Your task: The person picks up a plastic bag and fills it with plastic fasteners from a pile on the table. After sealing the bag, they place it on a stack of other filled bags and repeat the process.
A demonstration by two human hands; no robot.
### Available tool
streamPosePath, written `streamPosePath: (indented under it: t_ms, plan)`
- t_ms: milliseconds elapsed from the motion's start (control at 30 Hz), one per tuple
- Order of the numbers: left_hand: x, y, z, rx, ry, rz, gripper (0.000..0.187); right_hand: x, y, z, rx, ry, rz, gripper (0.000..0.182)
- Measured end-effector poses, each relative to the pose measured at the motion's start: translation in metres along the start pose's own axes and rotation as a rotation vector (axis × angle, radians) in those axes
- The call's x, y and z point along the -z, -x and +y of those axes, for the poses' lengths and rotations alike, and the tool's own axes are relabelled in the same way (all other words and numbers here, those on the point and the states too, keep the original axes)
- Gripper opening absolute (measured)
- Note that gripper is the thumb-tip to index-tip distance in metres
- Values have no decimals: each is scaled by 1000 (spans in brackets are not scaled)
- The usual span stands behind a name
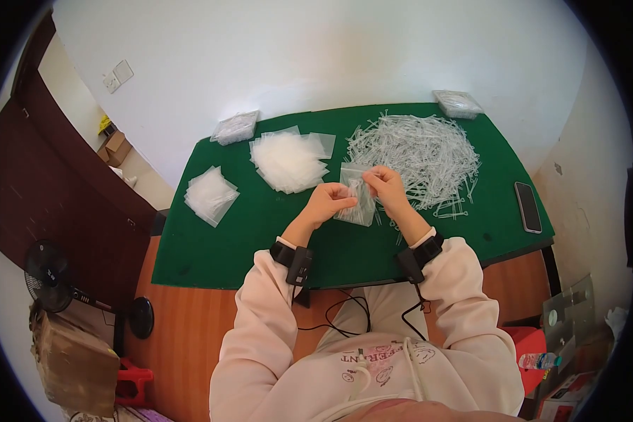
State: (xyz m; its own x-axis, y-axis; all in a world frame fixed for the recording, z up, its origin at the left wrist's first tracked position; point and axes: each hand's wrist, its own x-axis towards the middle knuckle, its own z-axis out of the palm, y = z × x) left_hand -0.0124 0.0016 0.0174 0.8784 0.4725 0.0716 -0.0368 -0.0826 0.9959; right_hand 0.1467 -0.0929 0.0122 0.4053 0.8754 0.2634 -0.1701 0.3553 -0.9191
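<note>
A small transparent zip bag (359,212) with thin pieces inside stands between my hands over the table's middle. My left hand (328,202) pinches the bag's left side between thumb and fingers. At its upper right, near the opening, my right hand (387,188) is closed on the bag's edge. Whether the right fingertips also hold a piece is too small to tell. Just beyond my right hand spreads a big heap of thin transparent plastic sticks (422,151) with small looped ends. Left of the bag lies a pile of flat transparent zip bags (288,160).
A smaller stack of bags (209,195) lies at the left of the green table (260,250). Filled packs stand at the back left (235,127) and back right (458,104). A phone (527,207) rests near the right edge. A black fan (49,274) is at the lower left.
</note>
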Motion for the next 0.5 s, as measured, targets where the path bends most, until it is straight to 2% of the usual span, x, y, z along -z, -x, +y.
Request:
streamPosePath:
  t_ms: [200, 300, 500]
  plan:
    - [-7, 2, 4, -9, 44, 44, 9, -8, 7, -6, -112, 39, -134, 11]
    - [-6, 2, 1, -11, 53, 56, 10, -3, 5, -4, -133, 224, -188, 12]
    - [-4, 2, 0, -24, 24, 60, 10, -3, 3, 0, -89, 95, -176, 18]
